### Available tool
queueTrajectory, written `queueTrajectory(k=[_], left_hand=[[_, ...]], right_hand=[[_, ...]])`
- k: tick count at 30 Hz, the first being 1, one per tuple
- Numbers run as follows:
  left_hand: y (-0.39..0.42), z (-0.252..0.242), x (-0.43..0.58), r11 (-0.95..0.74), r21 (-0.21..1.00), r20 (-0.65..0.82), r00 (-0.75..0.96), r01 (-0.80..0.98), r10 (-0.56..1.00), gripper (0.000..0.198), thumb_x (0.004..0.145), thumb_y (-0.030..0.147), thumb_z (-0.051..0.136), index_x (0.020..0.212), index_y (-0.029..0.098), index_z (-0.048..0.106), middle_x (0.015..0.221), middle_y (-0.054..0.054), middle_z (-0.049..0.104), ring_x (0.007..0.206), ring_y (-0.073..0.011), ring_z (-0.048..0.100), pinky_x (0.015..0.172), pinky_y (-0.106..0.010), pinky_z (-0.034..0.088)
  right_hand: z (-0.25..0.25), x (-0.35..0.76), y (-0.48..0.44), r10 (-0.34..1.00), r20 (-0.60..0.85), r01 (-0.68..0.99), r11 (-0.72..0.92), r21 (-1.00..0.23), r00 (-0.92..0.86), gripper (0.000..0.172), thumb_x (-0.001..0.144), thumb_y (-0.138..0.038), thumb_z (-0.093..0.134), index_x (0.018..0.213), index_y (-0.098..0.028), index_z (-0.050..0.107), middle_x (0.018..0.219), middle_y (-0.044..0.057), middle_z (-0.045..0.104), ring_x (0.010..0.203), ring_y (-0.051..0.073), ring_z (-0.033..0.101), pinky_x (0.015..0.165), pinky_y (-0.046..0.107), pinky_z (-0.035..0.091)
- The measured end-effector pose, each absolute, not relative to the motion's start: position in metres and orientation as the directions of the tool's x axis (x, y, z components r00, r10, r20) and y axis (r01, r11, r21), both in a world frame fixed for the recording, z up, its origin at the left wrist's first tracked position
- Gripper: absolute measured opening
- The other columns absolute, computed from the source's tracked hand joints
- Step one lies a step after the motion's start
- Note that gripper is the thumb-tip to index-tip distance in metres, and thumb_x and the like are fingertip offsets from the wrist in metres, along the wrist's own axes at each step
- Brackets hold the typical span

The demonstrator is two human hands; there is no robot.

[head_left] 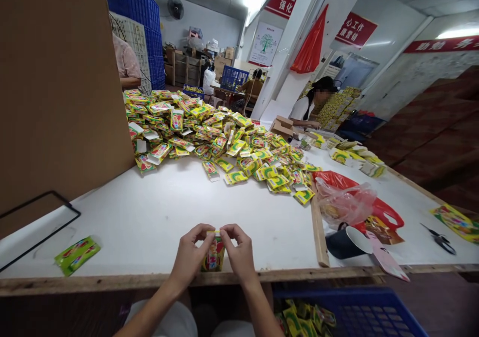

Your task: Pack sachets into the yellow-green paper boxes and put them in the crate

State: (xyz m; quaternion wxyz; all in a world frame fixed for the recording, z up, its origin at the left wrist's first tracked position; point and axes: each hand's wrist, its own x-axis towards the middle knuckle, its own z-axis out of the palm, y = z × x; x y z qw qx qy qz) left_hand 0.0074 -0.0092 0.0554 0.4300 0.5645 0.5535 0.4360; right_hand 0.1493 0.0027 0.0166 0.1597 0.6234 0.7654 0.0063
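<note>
A white desk (157, 212) carries a big heap of packets (220, 137). At its near edge, the left hand (190, 254) and right hand (239, 254) hold one small box (214, 253) upright, fingers pinched on its top flap. The flap-closing step seems in hand; next calls for tucking it squarely.

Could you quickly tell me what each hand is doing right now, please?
Left hand: closed, pinching the top of the small yellow box.
Right hand: closed, pinching the same box's top.

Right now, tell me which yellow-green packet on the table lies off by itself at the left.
The flat packet near the table's front left edge, beside the black frame; the others sit in the big pile or in the hands.
</note>
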Motion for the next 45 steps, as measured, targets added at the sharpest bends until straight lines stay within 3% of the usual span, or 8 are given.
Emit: queueTrajectory(k=[9,13,20,25,31,36,40,45], left_hand=[[-0.014,0.053,-0.005,-0.179,0.946,0.136,0.168,0.272,0.976,0.023,0.089,0.033,0.05,0.096,0.015,0.063,0.101,-0.006,0.058,0.097,-0.0147,0.054,0.085,-0.026,0.045],[-0.016,0.048,-0.013,-0.143,0.958,0.114,0.128,0.248,0.985,0.035,0.089,0.035,0.049,0.121,0.02,0.05,0.118,-0.007,0.05,0.105,-0.0144,0.051,0.088,-0.027,0.045],[-0.01,0.049,-0.011,0.07,0.922,-0.112,0.09,0.38,0.99,0.034,0.089,0.048,0.044,0.104,0.019,0.056,0.104,-0.005,0.056,0.094,-0.0151,0.052,0.083,-0.028,0.042],[-0.012,0.047,-0.01,0.027,0.9,-0.084,0.111,0.435,0.99,0.034,0.09,0.047,0.042,0.101,0.019,0.057,0.099,-0.005,0.057,0.089,-0.0152,0.052,0.075,-0.026,0.041],[-0.015,0.05,-0.016,0.049,0.9,-0.093,0.081,0.432,0.992,0.034,0.09,0.048,0.042,0.099,0.018,0.056,0.095,-0.004,0.058,0.086,-0.0148,0.052,0.075,-0.027,0.04],[-0.011,0.041,-0.016,0.032,0.918,-0.025,-0.023,0.396,0.999,0.035,0.09,0.045,0.042,0.112,0.018,0.047,0.114,-0.007,0.051,0.098,-0.0153,0.05,0.084,-0.029,0.042],[-0.01,0.033,-0.013,-0.049,0.948,0.1,-0.15,0.314,0.984,0.044,0.09,0.039,0.045,0.127,0.025,0.025,0.132,-0.006,0.035,0.119,-0.0143,0.04,0.099,-0.032,0.038],[-0.014,0.037,-0.01,-0.026,0.981,0.013,0.073,0.19,0.997,0.041,0.093,0.037,0.041,0.128,0.025,0.025,0.111,-0.006,0.046,0.093,-0.0121,0.054,0.081,-0.029,0.049]], right_hand=[[-0.002,0.145,-0.007,0.934,-0.253,0.947,0.292,0.134,-0.252,0.132,0.077,-0.027,-0.091,0.138,-0.048,0.024,0.125,-0.04,0.019,0.096,-0.04,-0.031,0.088,-0.034,-0.02],[0.025,0.2,-0.018,0.964,-0.262,0.967,0.111,0.231,-0.048,0.14,0.069,-0.023,-0.101,0.126,-0.057,0.022,0.121,-0.043,0.017,0.089,-0.038,-0.029,0.082,-0.031,-0.017],[0.052,0.315,0.017,0.922,-0.369,0.881,0.074,0.466,0.118,0.084,0.077,-0.055,-0.049,0.125,-0.059,0.02,0.118,-0.047,0.012,0.089,-0.023,-0.032,0.075,-0.013,-0.021],[0.014,0.229,0.142,0.982,-0.171,0.92,0.14,0.366,-0.082,0.071,0.082,-0.035,-0.013,0.145,-0.05,0.015,0.139,-0.033,0.008,0.099,-0.013,-0.035,0.085,-0.004,-0.027],[-0.005,0.16,0.242,0.991,-0.063,0.948,0.127,0.292,-0.114,0.073,0.087,-0.017,-0.014,0.143,-0.043,0.025,0.12,-0.044,0.015,0.103,-0.01,-0.034,0.122,-0.017,-0.034],[0.007,0.169,0.201,0.954,-0.103,0.89,0.301,0.341,-0.283,0.062,0.075,-0.04,-0.002,0.126,-0.048,0.031,0.113,-0.046,0.016,0.095,0.0,-0.032,0.093,-0.004,-0.033],[0.025,0.179,0.114,0.823,-0.223,0.744,0.568,0.351,-0.523,0.085,0.068,-0.062,-0.025,0.141,-0.048,0.017,0.125,-0.043,0.012,0.096,-0.019,-0.036,0.081,-0.013,-0.03],[0.026,0.173,0.038,0.725,-0.342,0.748,0.658,0.089,-0.597,0.099,0.085,-0.039,-0.058,0.157,-0.012,0.005,0.135,-0.031,0.022,0.101,-0.044,-0.029,0.094,-0.04,-0.019]])
